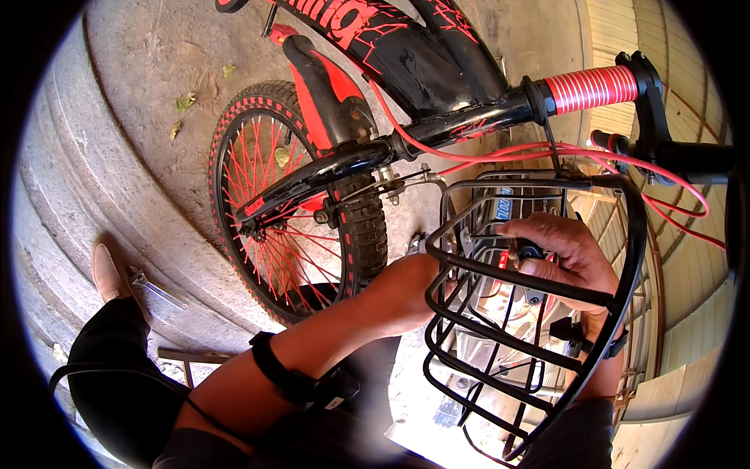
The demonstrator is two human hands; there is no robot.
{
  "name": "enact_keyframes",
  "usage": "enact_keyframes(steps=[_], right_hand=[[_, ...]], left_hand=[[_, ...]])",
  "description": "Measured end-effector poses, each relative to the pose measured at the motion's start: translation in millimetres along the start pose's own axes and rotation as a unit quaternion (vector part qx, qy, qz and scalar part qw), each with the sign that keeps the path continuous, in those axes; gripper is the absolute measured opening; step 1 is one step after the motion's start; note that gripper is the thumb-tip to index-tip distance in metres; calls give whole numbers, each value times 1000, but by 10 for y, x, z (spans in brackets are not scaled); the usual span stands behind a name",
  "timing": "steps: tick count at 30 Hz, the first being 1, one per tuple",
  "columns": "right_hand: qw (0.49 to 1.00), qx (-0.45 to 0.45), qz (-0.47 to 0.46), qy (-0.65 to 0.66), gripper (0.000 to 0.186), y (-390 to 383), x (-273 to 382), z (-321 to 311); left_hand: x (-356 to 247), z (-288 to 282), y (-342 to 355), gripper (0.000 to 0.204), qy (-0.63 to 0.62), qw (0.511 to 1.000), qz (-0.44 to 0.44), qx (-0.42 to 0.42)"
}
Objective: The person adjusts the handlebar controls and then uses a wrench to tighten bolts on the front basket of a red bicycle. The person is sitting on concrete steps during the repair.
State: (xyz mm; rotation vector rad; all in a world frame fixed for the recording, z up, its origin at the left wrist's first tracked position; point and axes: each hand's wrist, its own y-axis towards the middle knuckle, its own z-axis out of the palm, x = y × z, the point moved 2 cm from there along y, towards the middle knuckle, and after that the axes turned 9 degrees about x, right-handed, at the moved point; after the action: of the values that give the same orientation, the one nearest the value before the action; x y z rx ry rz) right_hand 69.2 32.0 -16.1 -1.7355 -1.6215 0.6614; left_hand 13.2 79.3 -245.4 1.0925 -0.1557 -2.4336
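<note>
A black wire basket (522, 277) is at the front of a black and red bicycle (461, 86), close to its head tube and fork. My left hand (422, 285) reaches to the basket's left side, beside the front tyre. Its fingers are hidden behind the bars, so what they hold does not show. Through the bars I see my right hand (576, 254), its thumb and fingers bent towards each other around a small dark part. Bars and shadow keep me from making out that part. The front wheel (285, 203) has red spokes and a knobbly tyre.
Red cables (562, 148) loop from the handlebar (687, 162) over the basket's top. A silver flat tool (160, 289) lies on the concrete by my shoe (108, 272). A corrugated wall (687, 258) stands at the right. Bright glare covers the area below the basket.
</note>
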Motion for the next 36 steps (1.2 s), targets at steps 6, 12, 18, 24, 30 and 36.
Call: enact_keyframes(steps=[6,12,18,24,30,36], right_hand=[[1000,5,-11,26,39,-14,-15,-9],[999,21,4,33,41,-10,28,-33],[997,40,34,53,42,-13,62,-38],[997,41,41,51,42,-9,50,-28],[999,18,17,25,43,-6,52,-7],[1000,-10,-6,9,44,19,25,34]], left_hand=[[-274,-166,-77,24,67,993,8,94],[-259,-233,-128,26,137,979,-14,149],[-239,-182,-97,32,151,982,35,104],[-186,-113,-52,27,64,993,20,94],[-278,-153,-56,22,70,992,16,100],[-79,-60,18,19,44,996,43,63]])
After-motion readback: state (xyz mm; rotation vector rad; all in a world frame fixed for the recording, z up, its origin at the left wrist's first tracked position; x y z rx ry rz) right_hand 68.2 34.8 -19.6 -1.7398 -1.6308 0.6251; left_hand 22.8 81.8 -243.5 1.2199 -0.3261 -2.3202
